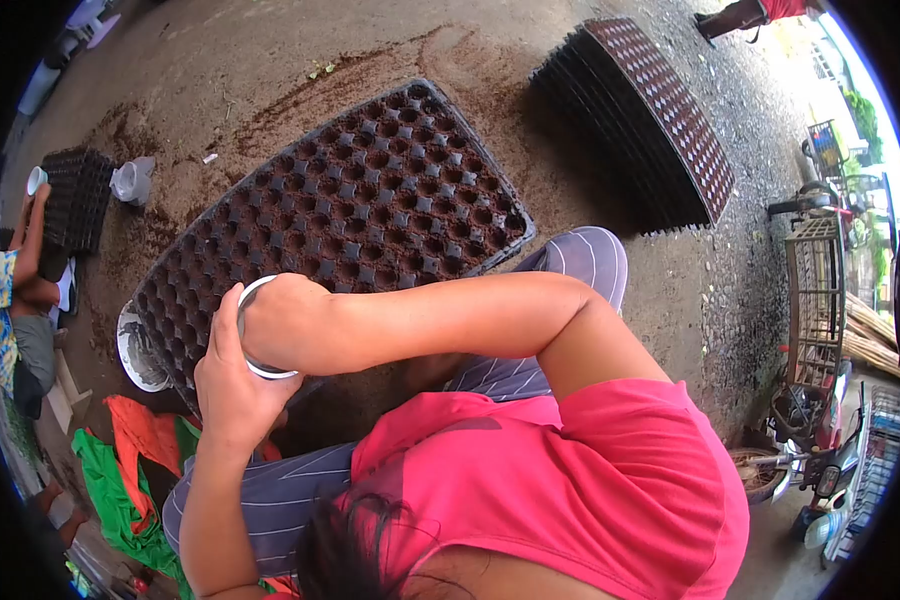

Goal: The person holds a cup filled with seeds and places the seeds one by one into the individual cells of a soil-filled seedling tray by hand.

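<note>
A black seedling tray (370,190) with many round cells lies in front of me, brown soil in and around its holes. Above its near left part, my left hand (232,385) is wrapped round the side of a white-rimmed cup (270,374). My right hand (288,318) reaches into the mouth of that cup, so its fingers and anything between them are hidden. Part of a whitish container (138,350) shows beside the tray's left end.
Stacked trays (660,110) stand at the upper right. Another stack (75,195) and a clear container (132,182) are at the left, near a person (20,300) holding a white cup (36,180). Green and orange cloth (135,470) lies lower left; a motorbike (800,440) is right.
</note>
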{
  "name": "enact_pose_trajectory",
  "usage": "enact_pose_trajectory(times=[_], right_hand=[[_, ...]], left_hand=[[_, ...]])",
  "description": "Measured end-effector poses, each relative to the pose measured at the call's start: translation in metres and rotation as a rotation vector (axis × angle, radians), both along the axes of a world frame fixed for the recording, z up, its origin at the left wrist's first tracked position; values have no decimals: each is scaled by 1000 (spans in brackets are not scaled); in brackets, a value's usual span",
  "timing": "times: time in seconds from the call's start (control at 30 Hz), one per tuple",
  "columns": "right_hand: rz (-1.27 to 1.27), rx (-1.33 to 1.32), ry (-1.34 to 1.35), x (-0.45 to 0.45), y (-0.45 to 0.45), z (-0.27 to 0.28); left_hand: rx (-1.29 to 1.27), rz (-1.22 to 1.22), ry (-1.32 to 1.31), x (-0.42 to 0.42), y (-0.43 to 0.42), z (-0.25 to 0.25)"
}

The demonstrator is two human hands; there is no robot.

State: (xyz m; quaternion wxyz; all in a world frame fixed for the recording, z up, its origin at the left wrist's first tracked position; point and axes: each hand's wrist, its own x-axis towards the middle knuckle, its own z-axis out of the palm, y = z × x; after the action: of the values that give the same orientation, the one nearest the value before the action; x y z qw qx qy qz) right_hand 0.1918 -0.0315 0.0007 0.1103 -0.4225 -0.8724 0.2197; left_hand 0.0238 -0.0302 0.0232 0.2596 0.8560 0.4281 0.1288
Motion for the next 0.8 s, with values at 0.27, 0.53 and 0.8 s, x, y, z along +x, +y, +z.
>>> enact_pose_trajectory(times=[0.27,0.53,0.8], right_hand=[[-27,62,108,5,-2,8],[-709,-310,140,162,28,50],[-854,-91,-29,292,47,-42]], left_hand=[[-1,17,-23,-3,1,-2],[-13,51,-10,-17,5,-1],[-58,47,-16,-16,2,-6]])
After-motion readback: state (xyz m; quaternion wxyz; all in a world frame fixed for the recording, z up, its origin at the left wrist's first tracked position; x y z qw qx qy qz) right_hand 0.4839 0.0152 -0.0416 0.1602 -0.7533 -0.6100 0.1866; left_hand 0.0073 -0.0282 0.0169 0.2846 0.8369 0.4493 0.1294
